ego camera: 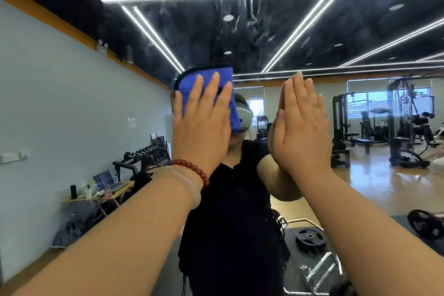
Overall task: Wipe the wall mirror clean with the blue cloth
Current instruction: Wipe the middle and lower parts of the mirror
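left hand (200,125) flat, fingers straight, pressed the blue cloth (189,84) on the wall mirror (312,38), right hand (302,127) open-palmed on it too, held nothing

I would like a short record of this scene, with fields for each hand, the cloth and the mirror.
left hand: fingers straight, pressing the blue cloth flat on the wall mirror
right hand: open, fingers straight and together, holding nothing, meets its own reflection at the glass
blue cloth: under the left palm, covering part of the reflected head
wall mirror: streaks visible in the upper part
bracelet: red beads, on the left wrist
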Available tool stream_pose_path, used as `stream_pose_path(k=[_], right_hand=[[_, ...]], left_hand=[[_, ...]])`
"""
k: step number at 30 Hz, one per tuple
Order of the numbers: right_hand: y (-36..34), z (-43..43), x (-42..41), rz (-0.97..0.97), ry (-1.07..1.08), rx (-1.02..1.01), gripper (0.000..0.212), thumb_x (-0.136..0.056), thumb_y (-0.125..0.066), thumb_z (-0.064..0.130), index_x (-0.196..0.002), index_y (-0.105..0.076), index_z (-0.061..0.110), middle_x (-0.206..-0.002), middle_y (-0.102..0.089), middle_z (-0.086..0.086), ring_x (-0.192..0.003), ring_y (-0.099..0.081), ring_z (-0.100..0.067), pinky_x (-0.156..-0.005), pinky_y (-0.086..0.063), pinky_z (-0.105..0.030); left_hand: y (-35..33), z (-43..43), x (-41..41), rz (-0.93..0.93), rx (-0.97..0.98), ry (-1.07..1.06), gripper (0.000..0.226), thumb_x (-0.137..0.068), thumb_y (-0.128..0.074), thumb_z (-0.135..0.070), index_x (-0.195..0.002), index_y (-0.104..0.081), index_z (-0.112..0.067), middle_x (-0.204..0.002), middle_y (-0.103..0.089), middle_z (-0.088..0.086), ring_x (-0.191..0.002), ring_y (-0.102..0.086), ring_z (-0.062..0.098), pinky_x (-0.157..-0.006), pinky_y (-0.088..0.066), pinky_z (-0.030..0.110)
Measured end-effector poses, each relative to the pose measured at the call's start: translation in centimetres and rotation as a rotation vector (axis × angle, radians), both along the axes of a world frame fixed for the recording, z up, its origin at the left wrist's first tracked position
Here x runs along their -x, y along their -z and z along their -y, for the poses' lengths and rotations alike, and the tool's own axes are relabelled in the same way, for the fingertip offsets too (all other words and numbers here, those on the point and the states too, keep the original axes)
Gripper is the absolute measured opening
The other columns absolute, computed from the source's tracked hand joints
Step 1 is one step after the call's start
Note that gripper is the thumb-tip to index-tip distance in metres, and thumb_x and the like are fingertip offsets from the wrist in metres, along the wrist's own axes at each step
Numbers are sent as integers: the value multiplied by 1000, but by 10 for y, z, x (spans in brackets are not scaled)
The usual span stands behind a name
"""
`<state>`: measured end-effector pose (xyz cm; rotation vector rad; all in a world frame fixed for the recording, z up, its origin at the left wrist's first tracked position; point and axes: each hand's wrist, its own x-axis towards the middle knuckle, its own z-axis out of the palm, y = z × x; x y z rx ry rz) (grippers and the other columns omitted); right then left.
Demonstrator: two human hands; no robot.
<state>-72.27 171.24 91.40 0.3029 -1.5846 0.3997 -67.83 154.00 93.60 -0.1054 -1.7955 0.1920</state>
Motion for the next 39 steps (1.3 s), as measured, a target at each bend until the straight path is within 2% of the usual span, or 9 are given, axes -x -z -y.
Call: stream_pose_path(k=[4,8,10,16,22,29,31,35,39], right_hand=[[-1,-1,-1,10,0,1,57,-98,-29,23,-153,-23,6,-161,-18,-10,-149,-10,-19,-120,4,-28],[1,-3,1,2,-16,-13,57,-100,-26,25,-153,-24,5,-161,-19,-11,-147,-5,-14,-121,3,-30],[1,-4,2,-29,-25,-13,56,-99,-27,25,-152,-27,4,-160,-22,-13,-147,-8,-15,-122,1,-30],[-1,-5,7,-27,-27,-21,58,-98,-26,25,-152,-25,5,-160,-20,-11,-149,-9,-18,-122,3,-30],[0,-7,6,-42,-48,-25,58,-97,-28,23,-151,-27,2,-159,-23,-13,-148,-16,-23,-121,-4,-35],[2,-5,5,-18,-32,-23,59,-98,-25,25,-152,-23,5,-161,-19,-12,-149,-12,-23,-121,2,-32],[1,-3,4,-26,-18,-15,59,-97,-26,24,-152,-25,4,-160,-21,-14,-149,-14,-24,-120,2,-31],[0,-1,3,-19,8,-37,60,-94,-26,23,-151,-28,6,-159,-25,-15,-148,-16,-28,-119,4,-31],[4,15,-6,8,1,-26,59,-93,-30,17,-151,-28,5,-158,-25,-15,-148,-16,-25,-119,7,-30]], left_hand=[[-10,-11,-4,-52,-303,1,56,-99,-32,-25,-154,-19,-25,-162,-13,0,-149,-5,26,-118,2,50],[26,-50,3,65,178,45,59,-90,-34,-30,-148,-34,-22,-157,-29,2,-146,-17,27,-117,-6,53],[19,-41,8,65,243,20,57,-90,-34,-32,-146,-40,-22,-153,-37,2,-143,-23,25,-116,-11,51],[-34,-34,8,-95,-203,-20,55,-94,-26,-29,-148,-35,-21,-155,-33,4,-145,-23,29,-115,-13,54],[22,-36,11,44,286,-23,60,-87,-39,-27,-146,-38,-19,-153,-37,4,-142,-26,28,-115,-16,54],[-15,3,-8,-50,-401,-80,54,-100,-32,-24,-153,-21,-22,-161,-15,2,-149,-8,25,-119,-5,49],[-4,-8,-6,-47,-303,-106,60,-96,-31,-24,-154,-17,-22,-161,-15,3,-149,-8,27,-118,-4,51],[33,-20,-1,104,212,-69,63,-87,-32,-31,-149,-25,-23,-156,-29,2,-144,-17,27,-116,-9,52],[13,6,-7,68,6,-64,57,-94,-33,-29,-150,-26,-25,-158,-27,3,-146,-16,27,-117,-9,50]])
